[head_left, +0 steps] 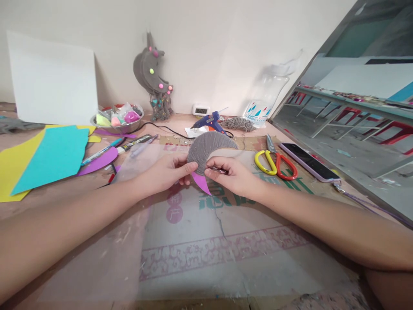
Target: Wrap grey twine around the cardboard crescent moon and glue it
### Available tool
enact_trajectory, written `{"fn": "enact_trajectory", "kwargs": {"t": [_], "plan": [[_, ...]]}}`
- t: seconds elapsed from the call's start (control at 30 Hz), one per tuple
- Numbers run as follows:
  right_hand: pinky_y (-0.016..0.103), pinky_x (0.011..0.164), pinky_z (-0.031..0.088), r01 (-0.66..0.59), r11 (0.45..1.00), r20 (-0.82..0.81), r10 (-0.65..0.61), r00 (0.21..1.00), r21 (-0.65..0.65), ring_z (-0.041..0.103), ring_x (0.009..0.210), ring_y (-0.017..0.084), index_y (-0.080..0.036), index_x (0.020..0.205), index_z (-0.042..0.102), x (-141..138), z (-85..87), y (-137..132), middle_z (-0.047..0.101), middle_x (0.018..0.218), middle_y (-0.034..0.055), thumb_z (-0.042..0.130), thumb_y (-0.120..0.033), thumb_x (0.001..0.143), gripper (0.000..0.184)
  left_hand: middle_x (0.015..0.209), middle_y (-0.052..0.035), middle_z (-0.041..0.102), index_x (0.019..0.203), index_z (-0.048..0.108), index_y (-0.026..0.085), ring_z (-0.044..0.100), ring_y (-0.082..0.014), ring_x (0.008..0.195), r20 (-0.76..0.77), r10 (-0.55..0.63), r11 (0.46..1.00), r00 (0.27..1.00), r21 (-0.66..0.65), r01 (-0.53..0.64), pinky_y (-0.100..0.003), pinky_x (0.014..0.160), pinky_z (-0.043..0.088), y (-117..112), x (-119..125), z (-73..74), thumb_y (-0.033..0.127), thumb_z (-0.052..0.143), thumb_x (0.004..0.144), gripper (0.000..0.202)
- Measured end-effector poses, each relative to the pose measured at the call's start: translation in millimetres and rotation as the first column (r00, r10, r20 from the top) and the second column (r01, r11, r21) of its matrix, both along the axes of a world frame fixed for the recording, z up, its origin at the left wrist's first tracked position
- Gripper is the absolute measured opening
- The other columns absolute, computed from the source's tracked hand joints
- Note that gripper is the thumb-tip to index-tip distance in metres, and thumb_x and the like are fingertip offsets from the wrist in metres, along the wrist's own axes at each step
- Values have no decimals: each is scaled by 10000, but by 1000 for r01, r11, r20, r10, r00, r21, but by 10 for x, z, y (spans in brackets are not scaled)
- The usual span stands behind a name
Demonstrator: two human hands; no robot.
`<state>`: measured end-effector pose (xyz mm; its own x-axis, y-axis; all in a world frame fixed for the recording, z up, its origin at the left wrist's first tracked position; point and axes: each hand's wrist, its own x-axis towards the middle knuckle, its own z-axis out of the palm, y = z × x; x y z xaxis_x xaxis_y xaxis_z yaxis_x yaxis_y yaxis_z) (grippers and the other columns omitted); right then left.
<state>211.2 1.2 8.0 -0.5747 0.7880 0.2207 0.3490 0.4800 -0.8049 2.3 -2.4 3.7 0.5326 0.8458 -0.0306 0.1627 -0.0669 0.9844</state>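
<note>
Grey yarn covers the upper body of a crescent (202, 150), located above the middle of the work surface, between the two hands; its lower tip (201, 184) is bare purple. The left hand (166, 172) grasps the crescent at its outer edge, thumb on the front face, other fingers bent behind and below. The right hand (234, 174) has its thumb and forefinger closed together at the inner edge; whether a strand lies between them cannot be told.

Below the hands, a translucent printed sheet (190, 252) covers the table. Right of the right hand lie scissors (276, 156) with one yellow and one orange-red handle, then a phone (309, 161), screen up, with a strap (361, 199) at its near end.

Beyond the crescent rest a blue glue gun (213, 119) and, beside it, a loose heap of yarn (239, 124). A small clock (201, 110) stands behind the glue gun; a clear jar (258, 112) stands near the wall at right.

Left of the left hand: a purple cutout (100, 162), a blue sheet (53, 157) overlapping a yellow sheet (13, 172), and a metal bowl (118, 129) holding small coloured packs. A decorated grey moon (143, 73) hangs on the wall; a white board (54, 79) leans farther left.
</note>
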Motion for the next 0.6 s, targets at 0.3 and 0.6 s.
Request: {"fn": "enact_trajectory", "kwargs": {"t": [0.3, 0.6], "plan": [[291, 712, 436, -50, 842, 163, -46, 986, 537, 562, 793, 162, -150, 1082, 572, 145, 70, -6, 618, 890, 73, 411, -392, 943, 322, 597, 35, 559, 816, 498, 182, 508, -82, 530, 174, 74, 992, 982, -117, -54, -207, 541, 387, -35, 14, 3, 450, 535, 875, 277], [302, 703, 427, -65, 750, 235, -123, 964, 659, 568, 771, 174, -178, 1151, 577, 200, 54, 16, 630, 879, 65, 477, -392, 919, 331, 585, 39, 551, 849, 501, 187, 500, -83, 515, 162, 62, 995, 985, -92, -48, -213, 532, 390, -19, 10, 5, 449, 536, 875, 265]]}}
